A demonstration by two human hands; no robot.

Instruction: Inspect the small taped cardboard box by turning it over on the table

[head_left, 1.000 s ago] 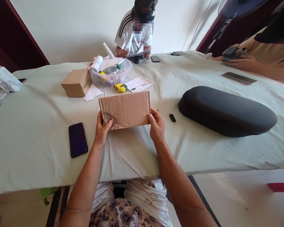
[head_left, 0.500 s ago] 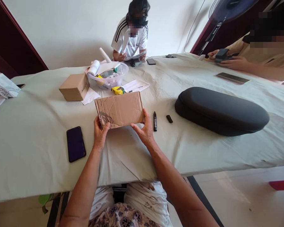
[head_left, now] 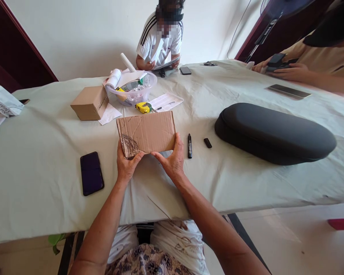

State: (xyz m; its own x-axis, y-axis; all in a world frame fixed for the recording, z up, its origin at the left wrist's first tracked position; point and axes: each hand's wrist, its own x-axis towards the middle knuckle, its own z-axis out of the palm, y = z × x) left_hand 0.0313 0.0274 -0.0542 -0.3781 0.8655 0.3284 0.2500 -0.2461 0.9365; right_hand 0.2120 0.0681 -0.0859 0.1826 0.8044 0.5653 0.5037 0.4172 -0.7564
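Between my two hands a brown cardboard box (head_left: 151,131) is held tilted, one broad face turned toward me. Dark pen scribbles cover that face's lower left corner, with short marks along its upper left. My left hand (head_left: 127,164) grips the lower left side, its thumb along the bottom edge. My right hand (head_left: 173,158) grips the lower right corner, its thumb also at the bottom edge. Fingers behind the box are hidden. Just right of my right hand lies an uncapped black marker (head_left: 189,146), and its cap (head_left: 208,143) is a little farther right.
A dark phone (head_left: 92,173) lies at left. Beyond the box are a yellow tape measure (head_left: 143,107), printed paper (head_left: 167,102), a filled plastic basin (head_left: 147,89) and another cardboard box (head_left: 88,103). A large black case (head_left: 275,131) sits at right. Other people sit opposite and at both sides.
My left thumb has slid from the scribbled face to the bottom edge, and the right thumb has shifted inward. The box stays in both hands, at nearly the same place.
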